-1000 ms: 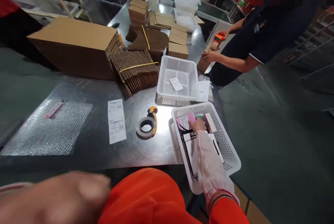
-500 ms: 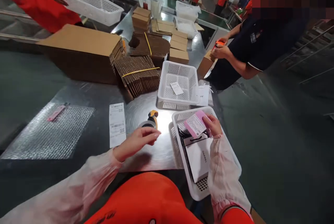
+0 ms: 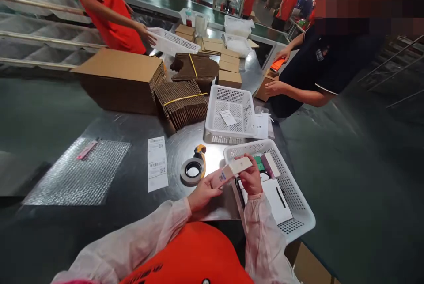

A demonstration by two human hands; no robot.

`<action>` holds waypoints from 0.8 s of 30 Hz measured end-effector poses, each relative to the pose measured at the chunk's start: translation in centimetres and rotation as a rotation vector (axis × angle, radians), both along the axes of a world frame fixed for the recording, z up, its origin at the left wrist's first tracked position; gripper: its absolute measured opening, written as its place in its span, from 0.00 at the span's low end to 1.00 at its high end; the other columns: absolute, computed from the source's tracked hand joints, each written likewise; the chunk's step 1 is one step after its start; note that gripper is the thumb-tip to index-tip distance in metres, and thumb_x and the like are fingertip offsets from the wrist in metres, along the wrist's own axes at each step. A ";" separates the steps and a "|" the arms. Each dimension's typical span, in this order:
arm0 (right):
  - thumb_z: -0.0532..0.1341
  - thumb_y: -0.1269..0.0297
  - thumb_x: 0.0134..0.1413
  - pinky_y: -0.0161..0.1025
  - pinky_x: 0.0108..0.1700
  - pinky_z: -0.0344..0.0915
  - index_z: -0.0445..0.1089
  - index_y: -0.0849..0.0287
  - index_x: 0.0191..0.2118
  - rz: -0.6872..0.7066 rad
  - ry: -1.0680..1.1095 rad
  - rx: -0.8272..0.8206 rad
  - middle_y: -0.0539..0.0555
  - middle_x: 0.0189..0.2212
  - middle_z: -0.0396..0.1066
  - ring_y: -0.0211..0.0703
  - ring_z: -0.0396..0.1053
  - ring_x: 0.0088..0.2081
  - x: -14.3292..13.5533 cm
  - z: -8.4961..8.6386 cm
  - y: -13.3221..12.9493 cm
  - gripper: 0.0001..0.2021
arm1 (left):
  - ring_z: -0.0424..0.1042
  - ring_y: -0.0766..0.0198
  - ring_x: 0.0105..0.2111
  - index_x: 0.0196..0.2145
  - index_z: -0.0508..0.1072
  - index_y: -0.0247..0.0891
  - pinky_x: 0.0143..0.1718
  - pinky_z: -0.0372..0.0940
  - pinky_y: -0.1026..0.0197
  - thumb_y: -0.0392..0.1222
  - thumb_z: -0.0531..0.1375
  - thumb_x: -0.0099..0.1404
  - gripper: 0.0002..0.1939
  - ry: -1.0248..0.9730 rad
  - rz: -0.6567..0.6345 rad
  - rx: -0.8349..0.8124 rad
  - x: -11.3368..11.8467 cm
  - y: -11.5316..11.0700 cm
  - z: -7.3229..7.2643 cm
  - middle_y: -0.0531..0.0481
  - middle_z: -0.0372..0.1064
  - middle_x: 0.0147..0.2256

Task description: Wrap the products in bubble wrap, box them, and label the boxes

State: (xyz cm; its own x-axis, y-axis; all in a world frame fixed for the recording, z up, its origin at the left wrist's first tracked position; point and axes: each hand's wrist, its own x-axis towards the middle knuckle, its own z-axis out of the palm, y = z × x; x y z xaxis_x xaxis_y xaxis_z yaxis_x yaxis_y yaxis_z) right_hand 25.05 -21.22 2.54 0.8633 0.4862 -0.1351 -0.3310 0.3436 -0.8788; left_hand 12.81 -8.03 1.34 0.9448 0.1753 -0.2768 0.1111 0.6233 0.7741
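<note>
My left hand (image 3: 204, 194) and my right hand (image 3: 251, 180) meet at the near left edge of a white plastic basket (image 3: 300, 187), both closed on a small pink-and-white box (image 3: 222, 177). The left holds its pink end, the right its white end. Inside the basket lie a white paper bag with a black handle (image 3: 276, 200), a green box (image 3: 259, 163) and a purple-and-white box (image 3: 270, 165). A roll of tape (image 3: 192, 172) with a yellow-orange dispenser (image 3: 202, 153) rests on the metal table, just beyond my left hand.
A label sheet (image 3: 157, 164) and bubble wrap (image 3: 82, 178) bearing a pink strip (image 3: 87, 149) lie leftward. Ahead stand another white basket (image 3: 212, 118), bundled cardboard (image 3: 183, 103) and a large carton stack (image 3: 119, 72). Co-workers stand at left, one holding a basket (image 3: 172, 42), and right, with a carton (image 3: 263, 89).
My left hand has moved right to join the right hand on a box. The right hand has come left from over the basket. The left co-worker's basket has shifted right and lower.
</note>
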 end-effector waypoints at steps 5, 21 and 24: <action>0.77 0.66 0.27 0.45 0.52 0.68 0.71 0.49 0.48 0.088 -0.053 0.103 0.52 0.49 0.73 0.48 0.71 0.49 -1.3 0.0 0.4 0.34 | 0.67 0.49 0.55 0.53 0.75 0.39 0.59 0.58 0.49 0.35 0.70 0.42 0.36 0.050 -0.025 0.179 -1.2 1.2 -1.2 0.45 0.72 0.53; 0.51 0.51 0.65 0.37 0.32 0.63 0.62 0.53 0.28 0.087 0.540 0.602 0.42 0.19 0.59 0.34 0.54 0.20 -3.8 -1.5 4.6 0.16 | 0.62 0.48 0.53 0.51 0.75 0.46 0.54 0.62 0.44 0.43 0.72 0.47 0.31 -0.081 0.166 1.078 -5.3 -2.0 1.5 0.44 0.63 0.51; 0.50 0.57 0.66 0.36 0.28 0.59 0.59 0.53 0.27 0.074 0.554 0.687 0.40 0.17 0.55 0.34 0.49 0.17 -4.4 -1.3 4.7 0.15 | 0.60 0.48 0.56 0.59 0.65 0.45 0.50 0.66 0.49 0.46 0.72 0.46 0.43 0.032 0.311 0.880 -5.4 -1.4 2.0 0.41 0.59 0.56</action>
State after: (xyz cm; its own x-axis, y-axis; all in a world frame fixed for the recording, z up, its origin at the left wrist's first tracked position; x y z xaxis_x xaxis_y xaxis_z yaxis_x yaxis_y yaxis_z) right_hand 20.63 -16.57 1.20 0.7232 0.6661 -0.1822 -0.6906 0.6970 -0.1931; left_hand 7.42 -9.48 3.31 0.8144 0.5781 0.0511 0.0670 -0.1811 0.9812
